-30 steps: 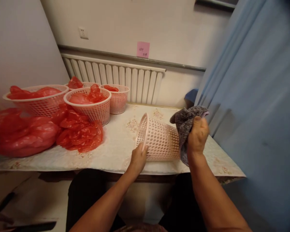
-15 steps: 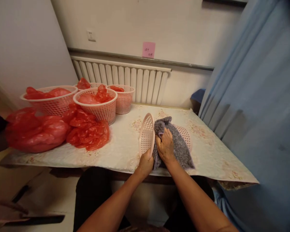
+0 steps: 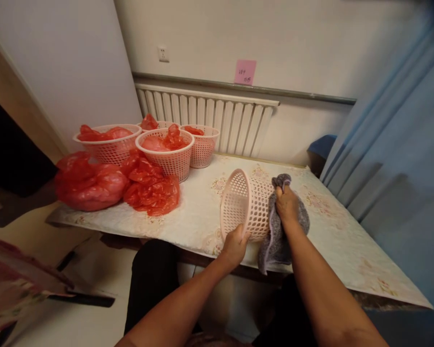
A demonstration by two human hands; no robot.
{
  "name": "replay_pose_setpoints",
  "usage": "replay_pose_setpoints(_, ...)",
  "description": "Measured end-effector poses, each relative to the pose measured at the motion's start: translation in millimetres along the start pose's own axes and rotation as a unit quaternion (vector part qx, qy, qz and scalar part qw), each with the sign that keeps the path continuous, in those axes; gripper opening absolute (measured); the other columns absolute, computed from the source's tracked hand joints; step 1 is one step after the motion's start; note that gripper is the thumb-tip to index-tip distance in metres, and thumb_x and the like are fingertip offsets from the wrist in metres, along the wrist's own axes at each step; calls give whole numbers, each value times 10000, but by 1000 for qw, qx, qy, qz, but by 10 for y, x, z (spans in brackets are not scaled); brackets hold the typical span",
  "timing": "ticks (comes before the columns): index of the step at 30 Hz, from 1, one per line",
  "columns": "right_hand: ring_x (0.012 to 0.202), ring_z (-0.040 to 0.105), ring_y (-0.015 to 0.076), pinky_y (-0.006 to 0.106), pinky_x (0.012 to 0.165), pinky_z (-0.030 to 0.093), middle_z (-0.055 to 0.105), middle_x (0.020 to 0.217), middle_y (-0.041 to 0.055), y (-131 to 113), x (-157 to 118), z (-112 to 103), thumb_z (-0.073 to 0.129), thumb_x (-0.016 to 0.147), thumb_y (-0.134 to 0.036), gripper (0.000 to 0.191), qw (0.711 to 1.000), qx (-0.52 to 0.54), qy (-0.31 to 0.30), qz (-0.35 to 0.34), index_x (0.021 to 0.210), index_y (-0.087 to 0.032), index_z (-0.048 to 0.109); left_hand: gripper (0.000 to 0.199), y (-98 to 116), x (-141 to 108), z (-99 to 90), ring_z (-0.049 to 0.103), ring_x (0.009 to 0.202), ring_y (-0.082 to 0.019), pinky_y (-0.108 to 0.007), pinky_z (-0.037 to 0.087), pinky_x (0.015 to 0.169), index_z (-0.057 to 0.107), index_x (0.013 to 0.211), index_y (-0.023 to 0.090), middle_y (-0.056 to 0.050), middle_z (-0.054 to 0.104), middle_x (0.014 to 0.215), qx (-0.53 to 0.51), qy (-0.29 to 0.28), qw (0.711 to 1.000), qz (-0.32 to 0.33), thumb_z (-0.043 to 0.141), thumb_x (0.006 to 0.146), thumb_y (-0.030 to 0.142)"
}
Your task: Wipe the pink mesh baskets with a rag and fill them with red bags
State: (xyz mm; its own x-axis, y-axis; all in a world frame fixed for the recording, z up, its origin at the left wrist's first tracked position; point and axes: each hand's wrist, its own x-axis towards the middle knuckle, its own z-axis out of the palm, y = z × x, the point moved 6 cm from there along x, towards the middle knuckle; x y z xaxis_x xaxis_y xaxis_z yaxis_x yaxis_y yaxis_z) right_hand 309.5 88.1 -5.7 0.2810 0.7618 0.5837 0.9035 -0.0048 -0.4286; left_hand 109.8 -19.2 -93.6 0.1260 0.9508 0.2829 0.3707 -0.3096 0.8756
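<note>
A pale pink perforated plastic basket (image 3: 259, 210) lies on its side near the table's front edge, its mouth facing left. My left hand (image 3: 235, 246) is closed on the basket's rim at the lower near side. My right hand (image 3: 287, 205) grips a bunched grey cloth (image 3: 278, 246) with a light purple edge. The cloth lies against the basket's base end and partly hides it. One corner of the cloth hangs down towards the front edge of the table.
Several similar baskets (image 3: 173, 161) with red plastic bags stand at the table's back left. In front of them lie a full red bag (image 3: 90, 185) and a crumpled red bag (image 3: 154, 190). A radiator (image 3: 224, 120) runs along the wall; a blue curtain (image 3: 386, 159) hangs at right.
My right hand has moved the cloth rightward along the basket's side to its base end, uncovering the perforated side. My left hand still holds the rim. The view has shifted left.
</note>
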Motion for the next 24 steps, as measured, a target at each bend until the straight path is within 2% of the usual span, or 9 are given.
replay_pose_setpoints(3, 794, 559, 229, 311, 682, 339, 656, 841, 140, 325, 19, -15, 331, 901, -350, 378, 999, -27, 8, 43, 929, -127, 635, 213, 4, -48, 34, 613, 874, -205, -333, 473, 834, 590, 991, 161, -70, 675, 925, -12, -4, 1000, 15, 429, 894, 261)
replay_pose_setpoints(5, 791, 560, 231, 308, 670, 328, 656, 841, 149, 421, -22, -45, 322, 903, -354, 395, 998, -28, 24, 47, 938, -118, 637, 205, -19, -71, 50, 612, 858, -199, -325, 477, 823, 589, 995, 168, -59, 673, 906, -10, -4, 1000, 11, 430, 894, 251)
replay_pose_setpoints(11, 831, 560, 251, 324, 696, 343, 647, 878, 174, 437, -235, -143, 297, 901, -365, 415, 996, -11, 69, 60, 913, -110, 625, 186, -101, -121, 75, 608, 843, -197, -320, 477, 813, 584, 973, 172, -50, 659, 865, 4, -3, 1000, 21, 431, 893, 240)
replay_pose_setpoints(15, 791, 549, 241, 333, 706, 364, 636, 843, 156, 438, -361, -223, 292, 893, -398, 408, 996, 7, 74, 54, 814, -145, 601, 196, -119, -110, 78, 609, 873, -200, -322, 476, 823, 574, 984, 172, -60, 658, 906, 17, -2, 1000, 24, 412, 898, 241)
replay_pose_setpoints(20, 807, 551, 242, 354, 746, 407, 615, 813, 124, 234, -671, -254, 319, 886, -425, 362, 996, 61, 64, 26, 766, -184, 561, 209, -104, -70, 86, 612, 910, -213, -342, 479, 853, 571, 996, 166, -72, 662, 938, 29, -2, 999, 17, 409, 894, 248)
replay_pose_setpoints(22, 831, 563, 257, 383, 774, 427, 616, 817, 128, 53, -880, -211, 327, 890, -416, 353, 994, 98, 52, 20, 774, -186, 570, 220, -92, -64, 92, 614, 931, -219, -349, 480, 870, 574, 1012, 165, -77, 665, 957, 28, -4, 999, 14, 413, 893, 256)
replay_pose_setpoints(24, 922, 575, 283, 426, 824, 442, 632, 897, 150, -200, -1103, -146, 316, 897, -378, 354, 991, 132, 29, -14, 861, -172, 602, 248, -66, -62, 84, 612, 972, -219, -348, 475, 898, 570, 1052, 167, -82, 666, 997, 17, -3, 1000, 23, 397, 903, 262)
